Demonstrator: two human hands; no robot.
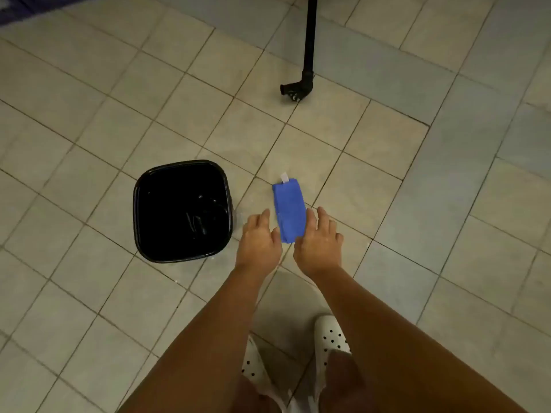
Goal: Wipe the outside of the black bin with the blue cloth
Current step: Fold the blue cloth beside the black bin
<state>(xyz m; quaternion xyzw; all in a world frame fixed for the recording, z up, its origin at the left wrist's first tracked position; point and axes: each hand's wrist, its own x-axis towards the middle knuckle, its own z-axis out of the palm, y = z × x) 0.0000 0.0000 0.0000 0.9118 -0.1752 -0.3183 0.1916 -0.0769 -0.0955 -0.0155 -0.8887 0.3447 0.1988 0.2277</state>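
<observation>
Head view: looking down at a tiled floor (387,180), near things first.
Cut off at bottom edge: both forearms and the legs, running out of frame.
Shoes (331,335): white with dark dots, partly hidden behind the forearms; left one barely seen.
Left hand (258,238): palm down, fingers spread and loose, gripping nothing; sits between bin and cloth, just beside the cloth's left edge.
Right hand (317,244): palm down, fingers spread, gripping nothing; thumb side overlaps the cloth's near right corner; contact or hovering cannot be told.
Blue cloth (288,205): folded into a narrow strip, flat on the floor, right of the bin and apart from it; small white tag at the far end; near end hidden by the hands.
Black bin (182,211): upright on the floor, open top, left of the hands; inside dark and glossy, only glints visible, contents hard to make out; outer walls mostly hidden from above.
Black pole (310,40): farthest, bent foot on the floor, upper part cut off at the top edge.
</observation>
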